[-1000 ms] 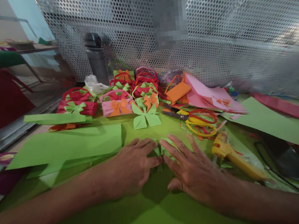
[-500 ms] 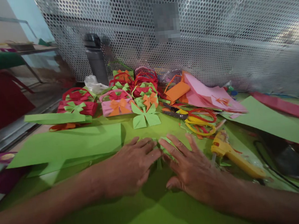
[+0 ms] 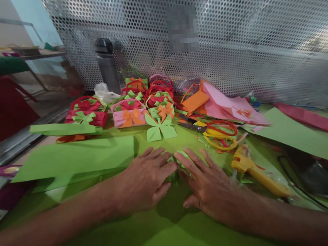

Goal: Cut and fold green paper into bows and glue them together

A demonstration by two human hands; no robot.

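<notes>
My left hand [image 3: 147, 178] lies low over the green tabletop [image 3: 176, 236], its fingers stretched forward. My right hand [image 3: 212, 185] is spread beside it, thumb apart, fingertips resting on a small light green paper piece [image 3: 183, 154]. Most of that piece is hidden beneath both hands, so its shape does not show. Just beyond the fingertips lies a green paper cutout with four petals and thin prongs [image 3: 161, 131]. To the left of my left hand are folded green paper sheets [image 3: 78, 157]. A yellow glue gun [image 3: 257, 172] lies right of my right hand.
Small paper handbags with bows [image 3: 130, 117] stand in a cluster behind. Scissors with red and yellow handles [image 3: 220, 131] lie among scraps. Further back are a grey bottle [image 3: 108, 68], pink paper [image 3: 222, 102] and a perforated metal panel [image 3: 230, 29]. A black phone-like object [image 3: 319, 178] is at right.
My left hand's fingers have shifted slightly over the small green piece and its thumb sticks out more. My right hand stays nearly still. The view has moved a little.
</notes>
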